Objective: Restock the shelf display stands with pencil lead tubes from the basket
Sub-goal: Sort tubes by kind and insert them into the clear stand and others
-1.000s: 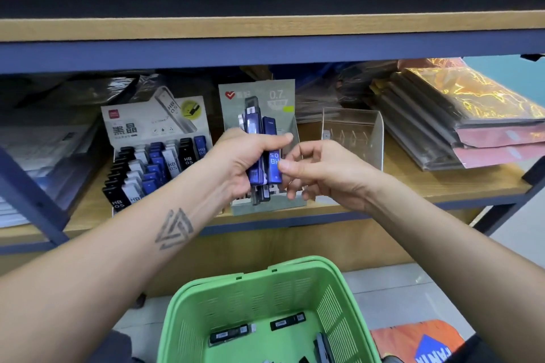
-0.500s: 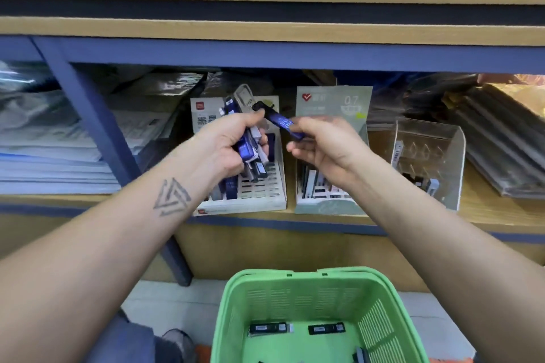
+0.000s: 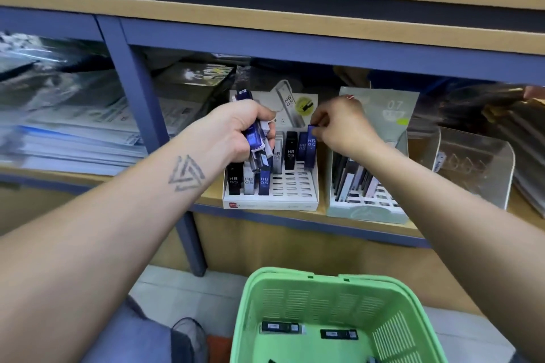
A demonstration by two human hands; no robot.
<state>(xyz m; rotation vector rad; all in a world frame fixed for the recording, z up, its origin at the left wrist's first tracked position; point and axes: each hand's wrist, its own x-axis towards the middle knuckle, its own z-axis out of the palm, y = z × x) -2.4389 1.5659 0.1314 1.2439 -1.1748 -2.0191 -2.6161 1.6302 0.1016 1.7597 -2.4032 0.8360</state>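
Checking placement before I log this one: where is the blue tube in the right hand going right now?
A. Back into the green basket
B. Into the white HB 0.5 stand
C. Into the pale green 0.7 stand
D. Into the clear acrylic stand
B: the right hand pinches the top of the blue HB 0.5 tube, held upright over the right-hand slots of the white HB 0.5 stand.

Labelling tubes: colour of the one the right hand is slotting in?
Dark blue tube, white "HB 0.5" print; head view.
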